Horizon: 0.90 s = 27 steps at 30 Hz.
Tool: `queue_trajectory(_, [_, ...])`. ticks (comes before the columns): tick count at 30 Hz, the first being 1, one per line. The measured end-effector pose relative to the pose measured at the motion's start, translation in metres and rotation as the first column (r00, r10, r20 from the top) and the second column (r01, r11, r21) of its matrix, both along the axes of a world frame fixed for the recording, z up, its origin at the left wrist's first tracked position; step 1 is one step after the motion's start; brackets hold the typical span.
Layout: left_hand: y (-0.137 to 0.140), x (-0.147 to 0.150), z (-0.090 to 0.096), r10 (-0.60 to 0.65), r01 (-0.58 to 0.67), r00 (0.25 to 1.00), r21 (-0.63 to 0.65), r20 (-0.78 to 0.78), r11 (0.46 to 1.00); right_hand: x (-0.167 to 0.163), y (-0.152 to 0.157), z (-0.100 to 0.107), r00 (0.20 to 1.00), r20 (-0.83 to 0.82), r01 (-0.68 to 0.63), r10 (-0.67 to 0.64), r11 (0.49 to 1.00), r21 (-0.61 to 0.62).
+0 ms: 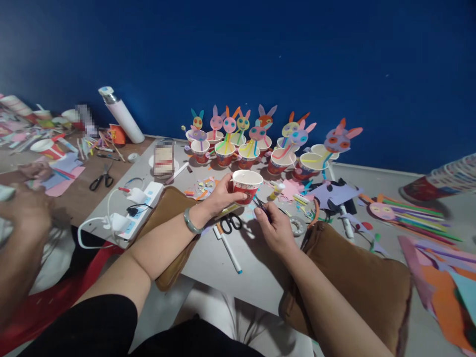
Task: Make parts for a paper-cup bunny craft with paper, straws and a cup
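My left hand (223, 196), with a bracelet on its wrist, grips a red-and-white paper cup (245, 184) by its side, the open rim facing up. Close to the cup's lower right side, my right hand (273, 223) is closed on a slim dark pointed tool (259, 202); the fingers hide most of it, so its kind is unclear. Below the cup lie black-handled scissors (231, 224) and a white marker with a blue end (231, 255). Paper scraps (204, 187) are strewn around both hands.
Several paper cups with paper animal heads (225, 151) stand along the blue wall. Brown cushions (357, 282) flank my arms. A power strip (143, 210) with cables lies left. Stacked cups (442, 181) lie right. Another person's hand (28, 208) is at far left, near other scissors (102, 178).
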State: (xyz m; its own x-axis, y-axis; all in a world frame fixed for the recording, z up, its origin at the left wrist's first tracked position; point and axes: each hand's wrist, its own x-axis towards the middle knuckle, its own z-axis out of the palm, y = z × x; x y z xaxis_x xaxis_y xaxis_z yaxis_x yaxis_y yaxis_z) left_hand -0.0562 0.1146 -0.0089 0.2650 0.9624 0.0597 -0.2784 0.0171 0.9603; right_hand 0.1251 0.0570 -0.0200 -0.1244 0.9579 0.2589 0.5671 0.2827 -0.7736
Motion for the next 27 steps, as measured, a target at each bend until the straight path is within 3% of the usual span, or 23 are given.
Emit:
queue_trajectory(9, [-0.0054,0.0036,0.0061,-0.008,0.010,1.000,-0.089,0.019,0.996,0.0013,-0.0005,-0.0028,0.999,0.051,-0.013,0.011,0.999,0.037])
queue_trajectory(27, [-0.0046,0.0059,0.0001,-0.008,0.008,1.000,0.005,-0.023,1.000,0.0020,-0.0003,-0.0030,0.999,0.040,0.015,-0.017,0.998,0.053])
